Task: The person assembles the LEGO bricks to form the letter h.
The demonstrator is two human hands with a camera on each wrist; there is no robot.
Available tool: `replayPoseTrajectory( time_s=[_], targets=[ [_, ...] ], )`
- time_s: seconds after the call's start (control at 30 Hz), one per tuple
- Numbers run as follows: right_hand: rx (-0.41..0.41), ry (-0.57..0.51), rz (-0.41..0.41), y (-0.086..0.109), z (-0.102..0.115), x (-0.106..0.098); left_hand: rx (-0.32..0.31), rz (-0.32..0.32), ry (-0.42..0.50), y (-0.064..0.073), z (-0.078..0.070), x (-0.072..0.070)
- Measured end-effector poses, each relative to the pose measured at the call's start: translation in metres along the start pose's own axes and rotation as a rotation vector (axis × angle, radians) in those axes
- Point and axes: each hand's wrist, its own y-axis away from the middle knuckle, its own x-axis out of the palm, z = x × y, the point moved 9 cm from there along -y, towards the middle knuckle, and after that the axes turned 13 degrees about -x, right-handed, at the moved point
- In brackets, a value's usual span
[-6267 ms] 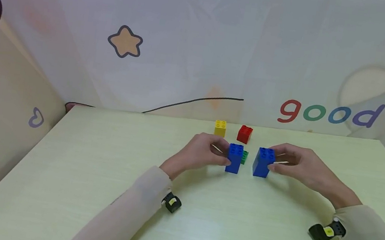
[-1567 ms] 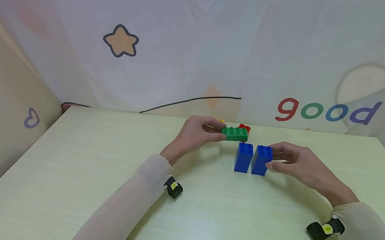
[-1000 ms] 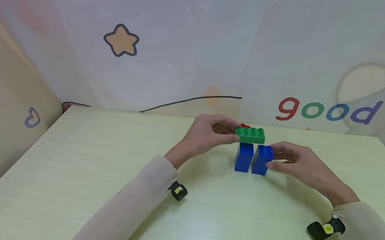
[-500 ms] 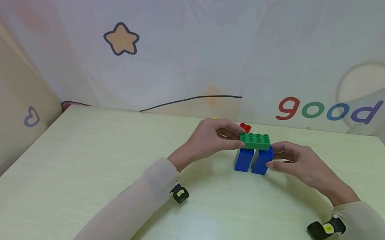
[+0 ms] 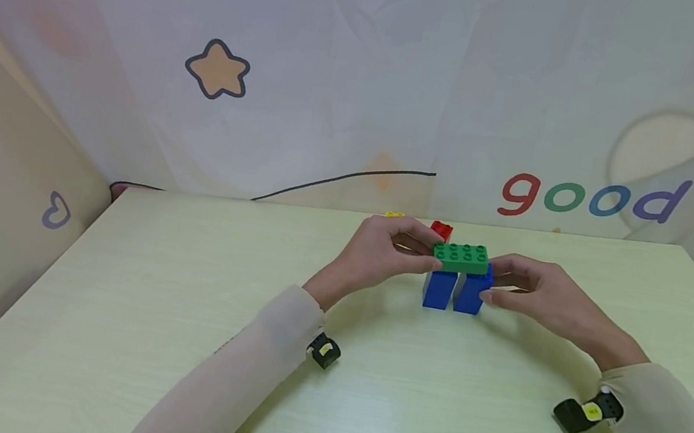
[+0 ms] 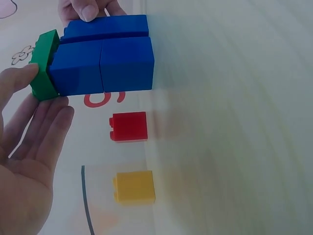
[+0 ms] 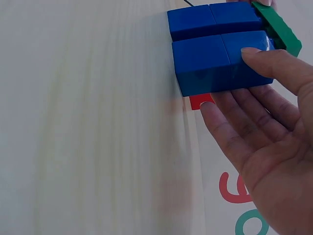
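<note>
Two blue towers of stacked toy bricks stand upright side by side with a narrow gap: a left blue tower (image 5: pixel 439 290) and a right blue tower (image 5: pixel 470 295). Across their tops lies a green toy brick (image 5: pixel 460 258) with two rows of studs. My left hand (image 5: pixel 385 252) pinches the green brick's left end between thumb and fingers. My right hand (image 5: pixel 540 296) holds the right tower, thumb on its near side and fingers behind. In the right wrist view the green brick (image 7: pixel 279 30) looks slightly tilted; whether it is seated on the studs I cannot tell.
Behind the towers stand a red toy brick (image 5: pixel 442 230) and a yellow toy brick (image 6: pixel 135 187), the latter mostly hidden by my left hand in the head view. A printed backdrop (image 5: pixel 340 81) rises at the back edge of the pale table (image 5: pixel 373 400).
The left tower was moved close to the right one and let go. My left hand then took the green brick, carried it right and lowered it onto both towers. The right hand stayed put.
</note>
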Motion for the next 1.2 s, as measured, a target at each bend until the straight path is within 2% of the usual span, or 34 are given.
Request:
replayPoseTrajectory(
  time_s=[0.67,1.2],
  targets=[
    [0.000,0.005,0.001,-0.0001,0.0004,0.0008,-0.010,-0.019,0.007,0.0003,0.0032,0.0047],
    [0.008,0.012,-0.002,0.0000,-0.0016,0.0001,0.006,-0.040,-0.042,0.0030,-0.0005,0.0059]
  ],
)
